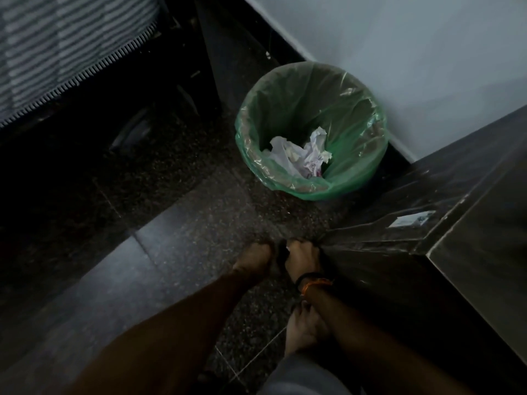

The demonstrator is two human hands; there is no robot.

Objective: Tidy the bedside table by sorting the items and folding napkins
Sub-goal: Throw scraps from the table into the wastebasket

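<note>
Both hands hang low over the dark speckled stone floor (199, 223), close together and just beside the corner of the dark glossy wooden desk (427, 223). The left hand (253, 259) shows only its back, and whether its fingers are curled or holding anything cannot be told in this dim, blurred view. The right hand (301, 259), with a black and orange band at the wrist (313, 282), seems to have its fingers bent downward near a small dark shape, but what that is, if anything, is unclear.

The round bin with a green plastic liner (310, 183) stands against the pale wall, near the desk's side, with crumpled white paper and napkins (299, 158) already lying inside.

The likely risks are these: anything released from this spot would land on the floor short of the bin, since the hands are well apart from its rim. The poor light (the floor is almost black) could hide a dropped scrap. A bare foot (302, 332) is directly below the right forearm, so a stumble against the desk corner is possible.
</note>
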